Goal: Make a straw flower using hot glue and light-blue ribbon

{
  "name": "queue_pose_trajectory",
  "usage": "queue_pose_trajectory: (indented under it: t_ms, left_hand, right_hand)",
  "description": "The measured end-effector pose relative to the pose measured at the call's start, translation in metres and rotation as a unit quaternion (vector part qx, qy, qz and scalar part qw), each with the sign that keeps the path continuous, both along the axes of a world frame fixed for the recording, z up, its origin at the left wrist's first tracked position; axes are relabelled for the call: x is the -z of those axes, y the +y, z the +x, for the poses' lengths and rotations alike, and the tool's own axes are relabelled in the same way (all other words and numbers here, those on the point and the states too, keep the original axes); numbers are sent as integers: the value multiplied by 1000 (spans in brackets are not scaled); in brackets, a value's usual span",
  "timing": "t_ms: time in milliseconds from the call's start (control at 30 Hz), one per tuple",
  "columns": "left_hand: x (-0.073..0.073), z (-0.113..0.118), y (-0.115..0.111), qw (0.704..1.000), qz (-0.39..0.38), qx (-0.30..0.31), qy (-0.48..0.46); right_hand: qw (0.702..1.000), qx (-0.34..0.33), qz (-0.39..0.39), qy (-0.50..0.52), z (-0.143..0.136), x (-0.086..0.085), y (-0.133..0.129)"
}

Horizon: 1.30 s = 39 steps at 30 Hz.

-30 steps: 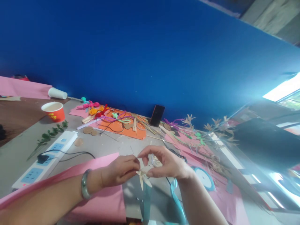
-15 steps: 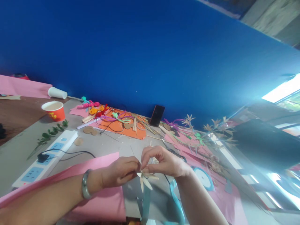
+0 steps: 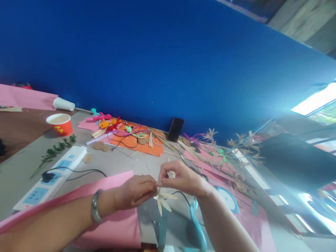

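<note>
A pale, straw-coloured flower (image 3: 165,203) with long pointed petals hangs just under my fingertips, over the grey table. My left hand (image 3: 138,191), with a bangle (image 3: 96,205) on its wrist, is closed and pinches the flower near its centre. Thumb and forefinger of my right hand (image 3: 181,179) are pressed together just above the flower, meeting the left fingertips. What the right fingers pinch is too small to make out. Pink paper (image 3: 112,231) lies under my left forearm, and a light-blue strap (image 3: 197,227) runs beside my right forearm.
A power strip (image 3: 54,176) with a plugged-in cable lies at the left, near a red paper cup (image 3: 61,125) and a green sprig (image 3: 56,149). Behind are orange paper (image 3: 154,149) with craft bits and a phone (image 3: 175,129) against the blue wall (image 3: 157,63). Finished-looking straw flowers (image 3: 210,134) stand right.
My right hand's fingertips have risen slightly off the flower's centre and closed tighter together. The flower shows a little more and has shifted slightly right. My left hand has stayed nearly still.
</note>
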<state>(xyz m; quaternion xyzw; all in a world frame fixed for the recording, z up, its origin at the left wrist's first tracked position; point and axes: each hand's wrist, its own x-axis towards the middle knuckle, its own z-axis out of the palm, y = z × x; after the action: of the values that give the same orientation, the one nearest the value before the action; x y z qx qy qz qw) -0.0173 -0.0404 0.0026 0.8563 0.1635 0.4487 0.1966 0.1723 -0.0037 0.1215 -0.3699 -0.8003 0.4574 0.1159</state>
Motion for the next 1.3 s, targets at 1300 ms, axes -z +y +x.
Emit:
queue_pose_trajectory:
  t_ms: [1300]
  left_hand:
    - [1,-1,1,997,-54,22,-44]
  right_hand:
    - [997,-25,8,68,10,11,-11]
